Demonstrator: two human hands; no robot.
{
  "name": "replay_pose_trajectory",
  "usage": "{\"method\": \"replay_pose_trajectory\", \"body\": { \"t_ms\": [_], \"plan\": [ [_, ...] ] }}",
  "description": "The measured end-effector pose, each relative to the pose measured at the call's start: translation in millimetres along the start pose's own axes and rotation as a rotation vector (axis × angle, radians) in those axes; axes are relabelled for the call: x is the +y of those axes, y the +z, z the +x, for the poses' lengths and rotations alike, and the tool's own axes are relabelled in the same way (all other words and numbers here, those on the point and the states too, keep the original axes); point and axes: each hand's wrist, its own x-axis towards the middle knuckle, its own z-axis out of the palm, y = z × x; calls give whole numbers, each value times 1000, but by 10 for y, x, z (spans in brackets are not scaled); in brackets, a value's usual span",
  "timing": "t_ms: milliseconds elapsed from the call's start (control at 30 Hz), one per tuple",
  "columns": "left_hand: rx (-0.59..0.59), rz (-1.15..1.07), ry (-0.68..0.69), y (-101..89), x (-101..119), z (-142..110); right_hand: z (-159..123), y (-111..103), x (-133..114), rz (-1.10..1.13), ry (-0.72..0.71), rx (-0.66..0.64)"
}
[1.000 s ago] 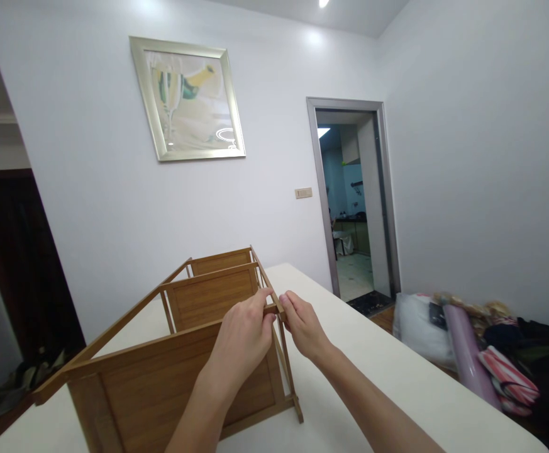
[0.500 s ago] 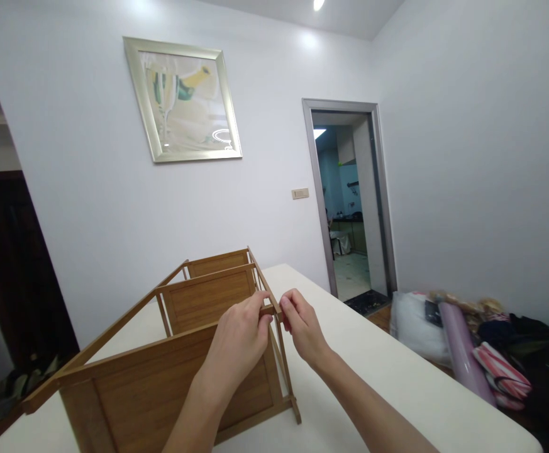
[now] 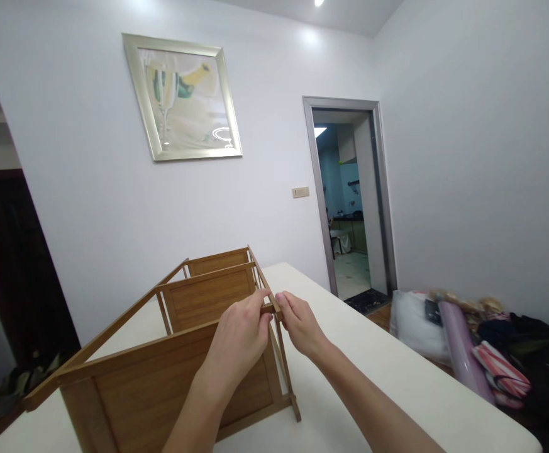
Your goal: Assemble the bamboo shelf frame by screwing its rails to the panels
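A bamboo shelf rack (image 3: pixel 170 365) lies on its side on the white table (image 3: pixel 378 371), its three panels standing upright between long rails. My left hand (image 3: pixel 236 343) is curled over the top of the nearest panel, fingers pinching the right-hand rail where it meets that panel. My right hand (image 3: pixel 300 324) grips the same rail from the other side, fingertips pressed on the joint. Both hands are closed on the rail, almost touching each other.
A framed picture (image 3: pixel 184 97) hangs on the wall ahead. An open doorway (image 3: pixel 349 201) leads to a kitchen at the back right. Bags, a purple roll (image 3: pixel 460 349) and clothes are piled to the right of the table. A dark opening lies to the left.
The view has shifted slightly. My right hand's fingers lifted a little off the rail half a second ago and now press down on the joint again. The rack has stayed put.
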Motion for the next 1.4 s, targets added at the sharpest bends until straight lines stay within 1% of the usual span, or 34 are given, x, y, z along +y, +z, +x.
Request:
{"method": "replay_pose_trajectory", "body": {
  "t_ms": [100,233,300,467,633,800,900,1033,1133,1267,1400],
  "plan": [
    [-2,-12,13,-13,5,3,13,22,10,70,3,17],
    [-7,-28,13,-29,15,8,6,9,35,78,6,137],
    [-7,-31,9,-28,18,9,-5,-18,48,74,11,168],
    [4,-18,14,-17,14,6,-51,-58,52,79,-12,101],
    [4,12,13,-12,3,3,-75,-42,4,-21,-95,69],
    [7,-11,14,-4,-6,5,-53,-49,-31,-82,-140,31],
    [5,-11,15,-10,4,0,-51,-63,-43,-85,-133,5],
    [2,-9,18,-21,17,-9,-48,-55,-41,-66,-85,-20],
    [5,-8,22,-24,10,-10,-27,-13,-1,-36,-50,-3],
    [3,-2,24,-22,0,-3,-4,42,61,-12,-21,67],
    [3,-18,23,-15,10,4,-16,24,73,18,-6,130]
  ]
}}
